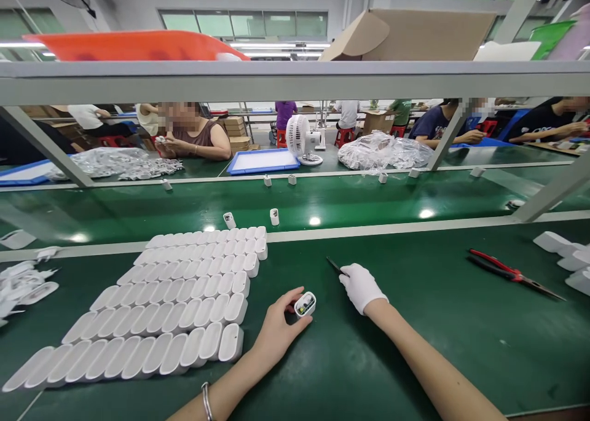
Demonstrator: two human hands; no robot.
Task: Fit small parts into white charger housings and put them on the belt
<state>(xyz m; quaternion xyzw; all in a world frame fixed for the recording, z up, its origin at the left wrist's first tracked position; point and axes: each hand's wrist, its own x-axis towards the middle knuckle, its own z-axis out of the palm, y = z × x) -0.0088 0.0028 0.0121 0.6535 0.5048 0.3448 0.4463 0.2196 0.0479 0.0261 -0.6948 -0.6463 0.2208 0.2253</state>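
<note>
My left hand point(281, 322), bare with a bracelet at the wrist, has its thumb and fingers around a small white oval housing point(305, 305). The housing's open top faces up, and electronic parts show inside. To the right, my right hand point(362, 287) wears a white glove and is closed on a thin dark tool point(334, 265), its narrow end pointing away to the upper left. The glove hides the rest of the tool, so its kind is unclear. Left of my left hand, white oval shells point(168, 316) stand in several close rows on the green tabletop point(415, 359).
Red-and-black long-nose pliers point(511, 273) lie at right, near more white shells point(571, 258). White pieces point(23, 286) are heaped at far left. Beyond runs a green belt point(350, 203) carrying small white units point(275, 217). A shelf beam point(295, 80) crosses overhead; co-workers sit opposite.
</note>
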